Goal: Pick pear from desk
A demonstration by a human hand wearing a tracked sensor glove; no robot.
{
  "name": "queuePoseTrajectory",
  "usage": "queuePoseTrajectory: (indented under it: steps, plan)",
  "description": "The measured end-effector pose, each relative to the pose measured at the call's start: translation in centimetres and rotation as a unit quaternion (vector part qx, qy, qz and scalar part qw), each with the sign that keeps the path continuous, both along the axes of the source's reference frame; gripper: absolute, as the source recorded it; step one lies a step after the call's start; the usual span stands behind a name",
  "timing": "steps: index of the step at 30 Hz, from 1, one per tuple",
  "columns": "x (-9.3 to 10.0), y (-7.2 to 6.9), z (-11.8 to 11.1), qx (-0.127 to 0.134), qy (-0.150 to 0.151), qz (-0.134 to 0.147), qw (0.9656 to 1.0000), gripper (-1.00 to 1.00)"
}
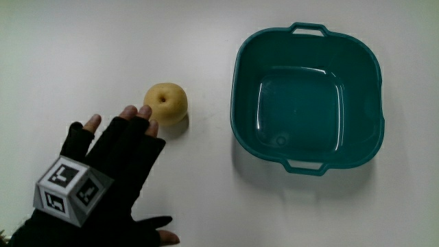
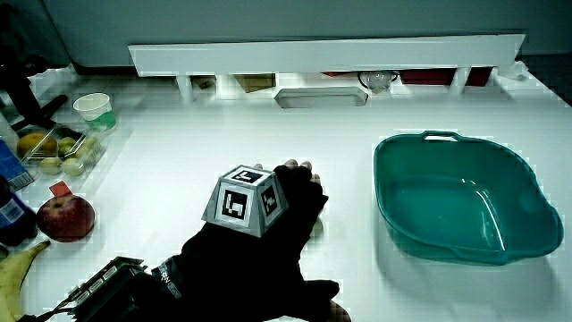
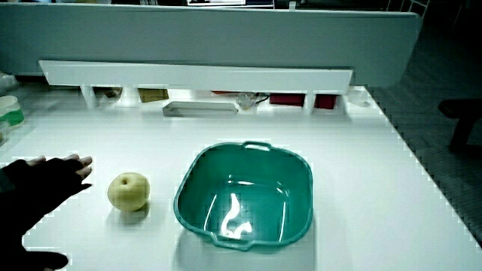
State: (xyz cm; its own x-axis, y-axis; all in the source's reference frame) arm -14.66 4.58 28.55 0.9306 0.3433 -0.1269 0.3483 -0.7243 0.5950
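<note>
A yellow pear (image 1: 165, 103) lies on the white desk beside the teal basin (image 1: 370, 82). It also shows in a side view as the pear (image 3: 129, 190); in the view with the marker cube close up the hand hides it. The gloved hand (image 1: 113, 158) lies flat over the desk, nearer to the person than the pear, with its fingers spread and the fingertips (image 1: 145, 113) just touching the pear's near side. The hand (image 2: 268, 224) carries the patterned cube (image 2: 243, 199) on its back. It holds nothing. In a side view the hand (image 3: 41, 188) stands beside the pear.
The empty teal basin (image 2: 393, 179) (image 3: 196, 181) has two handles. At the desk's edge lie a red apple (image 2: 64, 217), a banana (image 2: 22, 264), a clear box of fruit (image 2: 58, 148) and a cup (image 2: 94, 107). A white low partition (image 2: 322, 55) closes the desk.
</note>
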Motion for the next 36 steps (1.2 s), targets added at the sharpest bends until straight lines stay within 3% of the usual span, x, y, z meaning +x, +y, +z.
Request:
queuePoseTrajectory:
  steps: [1,2,3,4,6,8,10,11,13,14,16,17,18,19,20,21,22,23,24,25,27,32,33,36]
  plan:
    - [-0.5,-0.2,0.8,-0.022,0.018,-0.013,0.9995,0.0]
    - [-0.5,-0.5,0.6,-0.025,0.008,-0.019,0.9995,0.0]
    - [-0.6,-0.9,0.5,-0.007,0.001,-0.026,0.9996,0.0]
    - [-0.5,-1.4,0.3,-0.02,-0.007,-0.03,0.9993,0.0]
    - [-0.9,-2.3,0.8,-0.001,-0.007,-0.025,0.9997,0.0]
    - [-1.6,-3.2,2.0,-0.04,0.006,-0.056,0.9976,0.0]
    - [-2.3,-4.1,3.2,-0.079,0.019,-0.088,0.9929,0.0]
    - [-2.0,-4.6,2.7,-0.048,0.008,-0.068,0.9965,0.0]
    - [-2.9,-5.5,4.6,-0.051,0.012,-0.059,0.9969,0.0]
    - [-2.2,-6.0,3.5,-0.09,-0.003,-0.094,0.9915,0.0]
    - [-3.2,-6.9,5.9,-0.037,0.0,-0.057,0.9977,0.0]
    - [-2.9,-7.3,5.7,-0.083,-0.003,-0.089,0.9926,0.0]
    - [-2.6,-7.8,5.5,-0.128,-0.006,-0.121,0.9844,0.0]
    - [-2.2,-8.2,5.0,-0.106,-0.005,-0.106,0.9887,0.0]
    - [-2.3,-8.5,5.5,-0.131,-0.02,-0.119,0.9841,0.0]
    - [-4.4,-9.2,9.6,-0.091,-0.031,-0.113,0.9889,0.0]
    - [-2.3,-9.3,6.3,-0.123,-0.005,-0.113,0.9859,0.0]
    - [-2.5,-9.7,6.9,-0.118,0.001,-0.111,0.9868,0.0]
    - [-2.5,-10.0,7.3,-0.127,0.002,-0.119,0.9846,0.0]
    - [-2.6,-10.4,7.9,-0.126,0.01,-0.12,0.9847,0.0]
    - [-2.6,-10.9,8.4,-0.147,0.011,-0.133,0.9801,0.0]
    - [-2.7,-12.1,10.2,-0.166,0.02,-0.143,0.9755,0.0]
    - [-2.6,-12.2,10.4,-0.176,0.014,-0.151,0.9726,0.0]
    - [-2.5,-12.7,11.5,-0.181,0.015,-0.15,0.9717,0.0]
